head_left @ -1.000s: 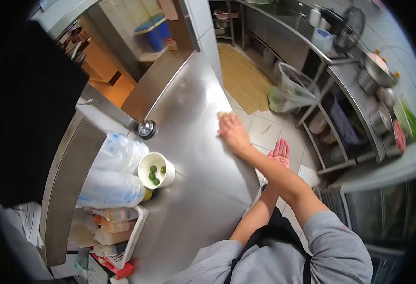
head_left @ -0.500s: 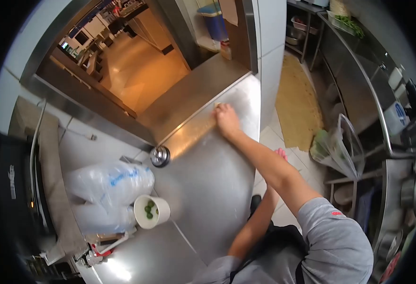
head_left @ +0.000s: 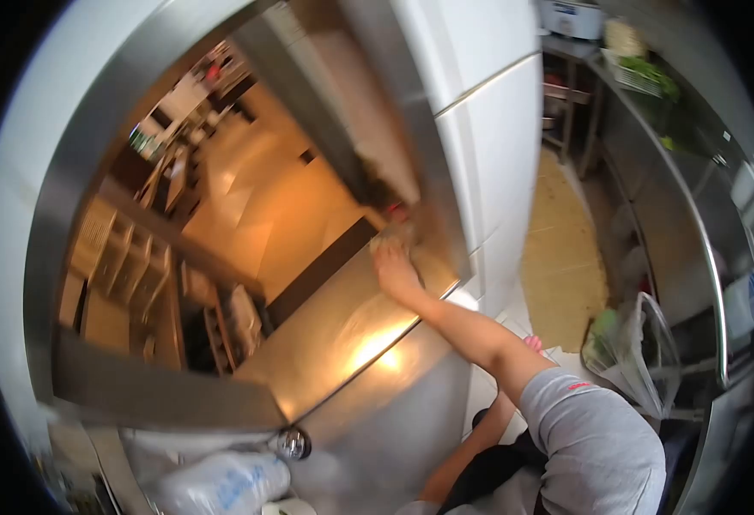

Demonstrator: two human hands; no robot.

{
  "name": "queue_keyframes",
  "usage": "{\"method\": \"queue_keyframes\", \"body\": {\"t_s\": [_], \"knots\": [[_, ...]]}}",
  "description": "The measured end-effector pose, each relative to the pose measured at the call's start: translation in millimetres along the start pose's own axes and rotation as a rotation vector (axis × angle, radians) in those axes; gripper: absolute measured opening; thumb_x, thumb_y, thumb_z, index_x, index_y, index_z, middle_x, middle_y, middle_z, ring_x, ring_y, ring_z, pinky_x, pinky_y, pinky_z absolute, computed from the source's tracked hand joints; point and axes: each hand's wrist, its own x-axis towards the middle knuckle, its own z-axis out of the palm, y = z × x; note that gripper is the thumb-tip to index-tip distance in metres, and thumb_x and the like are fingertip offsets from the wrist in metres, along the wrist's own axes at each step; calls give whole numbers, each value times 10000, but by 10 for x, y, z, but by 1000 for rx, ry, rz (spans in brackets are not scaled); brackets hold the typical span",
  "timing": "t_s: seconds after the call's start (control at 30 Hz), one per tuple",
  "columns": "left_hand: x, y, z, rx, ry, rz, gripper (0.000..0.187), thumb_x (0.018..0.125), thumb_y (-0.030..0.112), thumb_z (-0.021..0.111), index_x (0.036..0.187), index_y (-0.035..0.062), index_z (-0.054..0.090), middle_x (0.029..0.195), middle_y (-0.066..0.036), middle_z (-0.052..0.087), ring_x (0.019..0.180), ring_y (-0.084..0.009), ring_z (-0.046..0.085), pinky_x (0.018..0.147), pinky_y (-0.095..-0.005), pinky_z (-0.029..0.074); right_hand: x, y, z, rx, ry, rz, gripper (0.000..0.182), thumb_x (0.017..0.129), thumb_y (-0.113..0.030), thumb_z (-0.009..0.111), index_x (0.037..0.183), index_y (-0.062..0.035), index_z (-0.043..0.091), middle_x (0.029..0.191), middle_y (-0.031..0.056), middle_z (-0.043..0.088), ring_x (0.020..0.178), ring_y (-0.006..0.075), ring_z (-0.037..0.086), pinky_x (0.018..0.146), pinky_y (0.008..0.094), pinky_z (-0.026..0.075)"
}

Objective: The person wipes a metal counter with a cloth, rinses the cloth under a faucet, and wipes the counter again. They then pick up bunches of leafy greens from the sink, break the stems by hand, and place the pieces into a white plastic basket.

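My right hand [head_left: 396,273] reaches through the wall opening onto the metal ledge [head_left: 325,348]. Its fingers press down on a small pale-yellow sponge or folded cloth [head_left: 379,244], which is mostly covered and blurred. Past my right forearm, only the pinkish fingers of my left hand [head_left: 532,343] show. They are loosely extended over the floor side of the counter, with nothing seen in them; the palm is hidden. A silver call bell [head_left: 293,443] with a dark base stands on the metal counter [head_left: 368,455], near the ledge's left end.
A clear plastic bag with blue print [head_left: 222,485] lies at the lower left, next to a white container [head_left: 288,507] cut off by the frame. The opening's metal frame [head_left: 445,163] rises beside my right hand. A plastic bag of greens [head_left: 634,348] sits at the right.
My right hand has moved from the counter's far edge forward onto the ledge inside the opening. The camera has tilted up and closer, so the bell and bags sit lower in view.
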Motion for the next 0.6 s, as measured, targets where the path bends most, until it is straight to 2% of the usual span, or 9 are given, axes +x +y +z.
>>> {"method": "queue_keyframes", "body": {"t_s": [0.1,0.17,0.2,0.23,0.3,0.37,0.5,0.57,0.6], "knots": [[251,-153,-334,108,-16,-111,348,901,221,371,1150,-2,467,1183,-137,501,1096,-226,469,986,-344,343,-752,612,-462,90,-182,-317,424,765,-56,456,1180,29,446,1216,193,458,1166,323,414,1006,418,318],[444,-374,-436,185,-30,-180,297,887,215,399,1059,11,529,1081,-124,566,986,-228,537,923,-355,400,-1081,1209,-679,785,-326,-424,380,771,-50,460,1146,17,467,1176,166,468,1127,300,433,974,380,356],[514,-426,-378,157,241,-213,283,882,218,412,1040,16,531,1062,-111,571,956,-218,542,911,-350,408,-1186,1466,-760,651,-86,-660,340,785,-62,456,1115,15,485,1148,160,471,1110,299,436,945,368,376],[687,-508,-326,144,498,-224,270,878,221,424,1022,21,534,1044,-99,577,927,-208,548,899,-345,416,-1363,1732,-858,728,-129,-575,315,790,-69,452,1093,-3,506,1148,155,465,1116,294,429,933,364,380],[1084,-556,-469,130,368,-324,295,871,219,426,1060,12,518,1068,-112,564,959,-217,539,922,-356,404,-1710,2472,-978,913,-247,-351,236,771,-87,476,986,-13,538,1067,137,505,1077,302,446,904,359,378],[1609,-785,-393,67,233,-387,325,864,217,428,1098,3,501,1093,-126,551,991,-226,530,945,-367,392,-2179,3329,-960,819,61,60,192,794,-91,495,954,-20,574,1017,140,549,998,296,507,836,356,420],[2992,-1356,617,320,359,-365,528,834,217,410,1281,-52,330,1323,-195,374,1215,-292,382,1033,-386,312,-2714,5094,-1843,931,177,1238,157,831,-161,593,863,-8,607,751,106,620,715,214,598,661,326,470],[3612,-1805,1291,559,200,-479,540,862,242,365,1307,-53,284,1350,-186,342,1254,-288,336,1060,-380,268,-2708,5684,-2473,1029,159,1492,226,803,-230,648,833,-11,601,681,72,604,670,176,578,653,304,459],[3932,-2142,1725,607,160,-514,539,875,264,344,1305,-55,287,1345,-184,349,1250,-286,340,1059,-382,265,-2730,5963,-2549,865,323,1329,235,781,-226,667,823,-7,596,697,79,597,672,181,572,654,304,455]]}}
